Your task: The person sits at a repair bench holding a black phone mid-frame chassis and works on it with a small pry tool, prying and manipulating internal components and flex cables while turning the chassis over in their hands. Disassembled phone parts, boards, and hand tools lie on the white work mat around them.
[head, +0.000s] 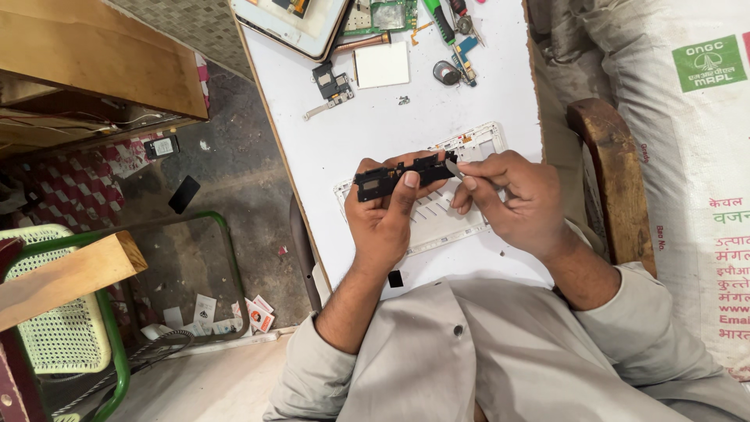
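My left hand (384, 219) grips a long black plastic module (402, 173) and holds it level above the white table (367, 125), thumb pressed on its front. My right hand (512, 199) pinches a small thin metal tool (454, 166) whose tip touches the right end of the black module. Under both hands lies a white plastic device frame (457, 223) flat on the table.
At the table's far end lie a white-backed tablet body (293, 23), a green circuit board (387, 14), a white square pad (381, 64), small black parts (332, 82) and screwdrivers (439, 19). A wooden chair arm (613, 172) stands at my right, a green chair (70, 328) on the floor at left.
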`<action>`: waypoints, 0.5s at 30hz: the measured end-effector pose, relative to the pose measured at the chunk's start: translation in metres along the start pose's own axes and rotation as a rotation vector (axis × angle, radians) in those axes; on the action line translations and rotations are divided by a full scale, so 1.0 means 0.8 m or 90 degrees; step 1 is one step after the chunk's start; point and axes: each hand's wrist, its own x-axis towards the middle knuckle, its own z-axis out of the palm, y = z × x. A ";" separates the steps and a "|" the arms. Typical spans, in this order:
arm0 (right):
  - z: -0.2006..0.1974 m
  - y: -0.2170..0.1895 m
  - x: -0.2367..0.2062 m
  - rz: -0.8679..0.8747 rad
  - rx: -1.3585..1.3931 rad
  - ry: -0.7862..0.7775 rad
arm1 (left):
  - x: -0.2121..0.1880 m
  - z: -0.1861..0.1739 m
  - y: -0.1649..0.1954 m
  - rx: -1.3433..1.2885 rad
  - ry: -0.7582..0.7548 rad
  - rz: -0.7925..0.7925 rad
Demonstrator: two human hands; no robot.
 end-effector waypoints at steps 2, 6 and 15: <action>-0.001 -0.002 0.001 -0.001 -0.022 -0.005 | -0.001 0.000 0.000 0.002 -0.009 -0.004; 0.000 -0.003 0.002 -0.004 -0.039 -0.013 | 0.000 -0.002 -0.001 0.009 -0.018 -0.008; -0.001 0.001 -0.001 0.037 0.033 -0.007 | -0.001 -0.004 -0.004 -0.013 -0.034 -0.001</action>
